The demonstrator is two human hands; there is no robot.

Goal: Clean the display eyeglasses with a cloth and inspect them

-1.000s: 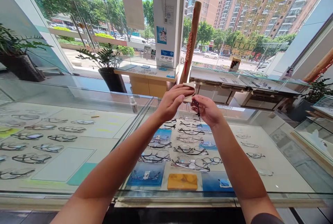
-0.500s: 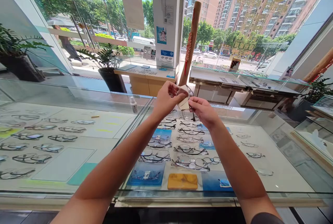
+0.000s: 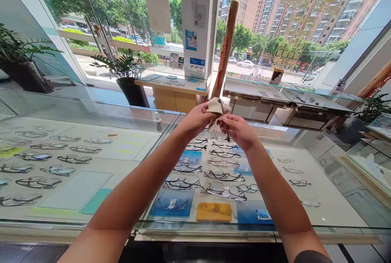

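Both hands meet well above the glass worktop [image 3: 336,210]. The left hand [image 3: 200,119] has its fingers pressed together around a pale cloth [image 3: 214,106], which wraps the top of a pair of glasses [image 3: 226,130]. The right hand [image 3: 241,130] pinches the frame from the 3 o'clock side, thumb and forefinger closed on it. One dark temple hangs nearly straight down, towards 6 o'clock, between the hands, with the cloth at its 12 o'clock end. Both hands touch the pair; neither is nearer. Below, rows of spectacles [image 3: 224,175] lie under the glass.
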